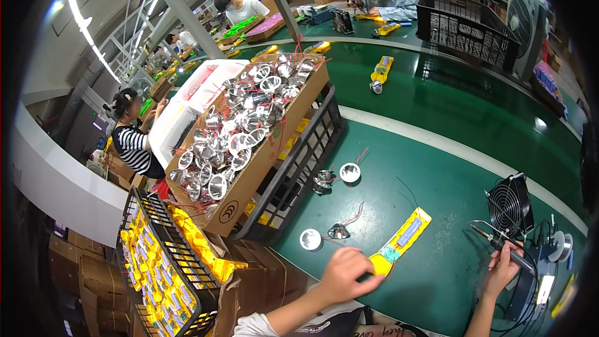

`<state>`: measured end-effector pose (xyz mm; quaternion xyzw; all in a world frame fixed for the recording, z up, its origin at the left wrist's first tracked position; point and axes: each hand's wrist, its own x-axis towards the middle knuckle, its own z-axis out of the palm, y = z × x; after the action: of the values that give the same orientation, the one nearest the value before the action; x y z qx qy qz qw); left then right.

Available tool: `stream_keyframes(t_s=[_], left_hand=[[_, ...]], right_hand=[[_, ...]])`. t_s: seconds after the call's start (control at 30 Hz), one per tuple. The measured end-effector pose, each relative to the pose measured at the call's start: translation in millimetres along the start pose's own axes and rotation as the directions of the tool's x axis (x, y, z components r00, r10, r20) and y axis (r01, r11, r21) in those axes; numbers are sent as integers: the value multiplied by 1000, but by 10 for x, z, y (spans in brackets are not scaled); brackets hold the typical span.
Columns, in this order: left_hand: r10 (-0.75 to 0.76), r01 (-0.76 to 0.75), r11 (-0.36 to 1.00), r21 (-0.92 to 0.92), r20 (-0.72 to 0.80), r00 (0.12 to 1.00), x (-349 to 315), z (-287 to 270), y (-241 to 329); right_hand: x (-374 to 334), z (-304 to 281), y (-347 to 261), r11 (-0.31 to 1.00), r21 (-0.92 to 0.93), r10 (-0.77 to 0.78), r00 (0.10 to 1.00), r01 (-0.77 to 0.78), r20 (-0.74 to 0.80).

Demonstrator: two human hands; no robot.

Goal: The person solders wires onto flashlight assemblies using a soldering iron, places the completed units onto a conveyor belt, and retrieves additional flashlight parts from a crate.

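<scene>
The left hand (344, 273) is pinched on the near end of a yellow casing (400, 241), a long flat plastic shell lying on the green surface (437, 181) and slanting from the hand toward 1 o'clock; a blue-grey strip runs along its open face and a small greenish board sits near the gripped end. It looks light and stiff, likely to slide on the smooth surface unless held down, and the exposed board and thin red wires beside it seem delicate, so the bare yellow edges at the end are the safer place to hold. The right hand (504, 266), at 3 o'clock from the casing, is closed around the handle of a soldering iron (499, 243), tip pointing toward 10 o'clock. Beyond it at 12 o'clock stands a small black fan (510, 205). At 9 o'clock from the casing lie two reflector cups (310, 239) with red leads, and two more (349, 172) farther off at 11 o'clock. A cardboard box (249, 175) heaped with shiny reflectors rests on a black crate (299, 168) at 10 o'clock; another crate (156, 262) of yellow parts sits lower left
</scene>
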<state>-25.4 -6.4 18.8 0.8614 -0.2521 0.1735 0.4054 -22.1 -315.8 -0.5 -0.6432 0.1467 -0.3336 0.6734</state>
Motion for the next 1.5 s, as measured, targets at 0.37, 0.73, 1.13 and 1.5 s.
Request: stream_keyframes(t_s=[0.37, 0.73, 1.13, 1.5], left_hand=[[-446, 325, 788, 523, 121, 887, 516, -142, -487], [-432, 435, 895, 102, -44, 901, 358, -28, -578], [-439, 407, 893, -194, -165, 883, -185, 102, -185], [-437, 429, 895, -122, -48, 898, -171, 152, -163]], right_hand=[[-30, 96, -35, 999, -47, -20, 1000, 20, 7], [-47, 115, -24, 997, -72, 18, 999, -14, 47], [-114, 205, -128, 996, 70, 41, 988, -52, 147], [-867, 629, -263, 965, 105, 201, 935, -240, 292]])
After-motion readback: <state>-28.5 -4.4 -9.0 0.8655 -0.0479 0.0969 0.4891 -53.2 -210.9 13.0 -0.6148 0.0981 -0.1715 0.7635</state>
